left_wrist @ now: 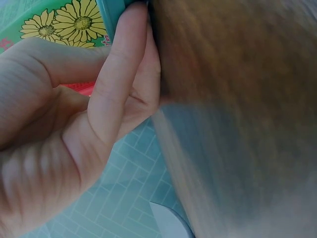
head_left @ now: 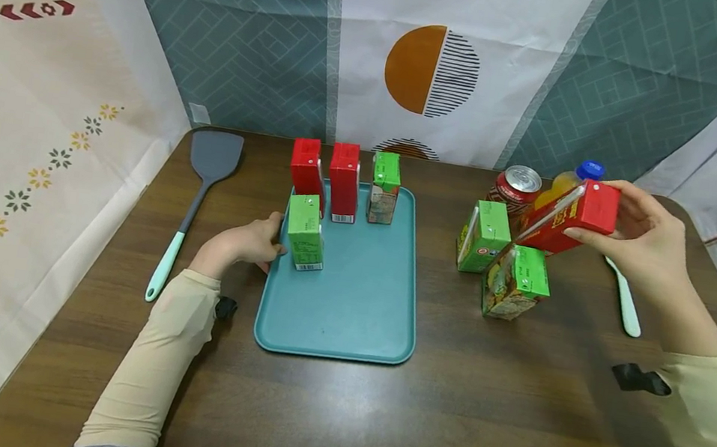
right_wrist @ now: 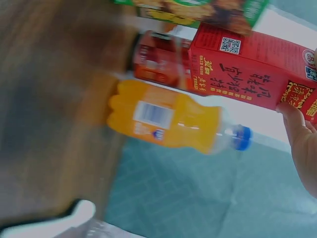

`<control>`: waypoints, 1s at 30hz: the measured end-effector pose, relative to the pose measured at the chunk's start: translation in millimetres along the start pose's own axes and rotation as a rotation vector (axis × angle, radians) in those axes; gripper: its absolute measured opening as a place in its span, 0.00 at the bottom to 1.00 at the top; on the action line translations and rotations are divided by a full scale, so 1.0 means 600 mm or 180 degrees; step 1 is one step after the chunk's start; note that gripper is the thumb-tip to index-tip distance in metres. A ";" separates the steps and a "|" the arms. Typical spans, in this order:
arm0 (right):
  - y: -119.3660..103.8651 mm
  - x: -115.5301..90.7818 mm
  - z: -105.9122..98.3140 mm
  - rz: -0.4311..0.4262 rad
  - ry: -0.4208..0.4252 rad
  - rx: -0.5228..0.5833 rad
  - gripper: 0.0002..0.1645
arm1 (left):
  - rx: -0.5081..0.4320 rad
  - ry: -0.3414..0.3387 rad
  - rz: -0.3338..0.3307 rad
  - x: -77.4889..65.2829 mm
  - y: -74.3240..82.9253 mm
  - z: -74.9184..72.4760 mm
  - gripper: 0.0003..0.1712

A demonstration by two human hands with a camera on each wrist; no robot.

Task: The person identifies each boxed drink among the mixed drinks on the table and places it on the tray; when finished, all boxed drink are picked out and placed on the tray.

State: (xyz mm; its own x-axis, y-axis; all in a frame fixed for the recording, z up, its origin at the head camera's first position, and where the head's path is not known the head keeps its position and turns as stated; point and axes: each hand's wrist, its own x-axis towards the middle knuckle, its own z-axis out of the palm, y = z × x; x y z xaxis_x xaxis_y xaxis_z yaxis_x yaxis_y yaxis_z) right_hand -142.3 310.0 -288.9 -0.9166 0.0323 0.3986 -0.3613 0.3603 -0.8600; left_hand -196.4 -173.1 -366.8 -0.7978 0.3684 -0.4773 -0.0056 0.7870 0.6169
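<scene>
My left hand [head_left: 250, 241] grips the left rim of a teal tray [head_left: 361, 307]; in the left wrist view, thumb and fingers [left_wrist: 116, 94] pinch that edge. Two red drink cartons [head_left: 345, 184] and two green drink cartons [head_left: 307, 236] stand upright on the tray's left and back parts. On the right, my right hand [head_left: 651, 243] holds another red drink carton [right_wrist: 247, 69] by its top end, tilted above the table. Two more green cartons [head_left: 517, 284] stand just below and left of it.
Behind the held carton are a red soda can [head_left: 518, 184] and an orange drink bottle [right_wrist: 163, 119] with a blue cap. A mint-handled utensil [head_left: 623, 300] lies at the right. A grey spatula [head_left: 214, 155] lies left of the tray. Fabric walls border the table.
</scene>
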 end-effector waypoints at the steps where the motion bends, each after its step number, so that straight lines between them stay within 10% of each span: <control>1: -0.007 -0.001 -0.003 -0.0042 0.0024 0.0097 0.39 | -0.0004 -0.0007 0.0005 0.000 0.000 0.000 0.36; 6: -0.047 -0.003 -0.007 -0.0223 0.0081 0.0932 0.38 | 0.0023 0.0009 -0.0016 -0.002 -0.001 -0.002 0.37; 19: -0.124 -0.005 0.046 -0.0719 -0.0042 0.1338 0.36 | 0.0014 -0.0014 -0.0028 0.003 0.000 -0.002 0.37; 30: -0.103 -0.016 0.141 -0.0219 -0.0517 0.1263 0.37 | -0.0002 -0.0020 -0.0028 0.001 0.000 -0.002 0.36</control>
State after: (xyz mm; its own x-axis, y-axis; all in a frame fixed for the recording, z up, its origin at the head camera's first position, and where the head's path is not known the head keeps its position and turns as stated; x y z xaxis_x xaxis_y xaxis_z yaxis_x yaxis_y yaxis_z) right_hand -125.7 208.5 -266.2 -0.8917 -0.1377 0.4312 -0.4312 -0.0309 -0.9017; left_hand -197.9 -173.6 -366.5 -0.7939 0.3646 -0.4866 -0.0130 0.7899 0.6131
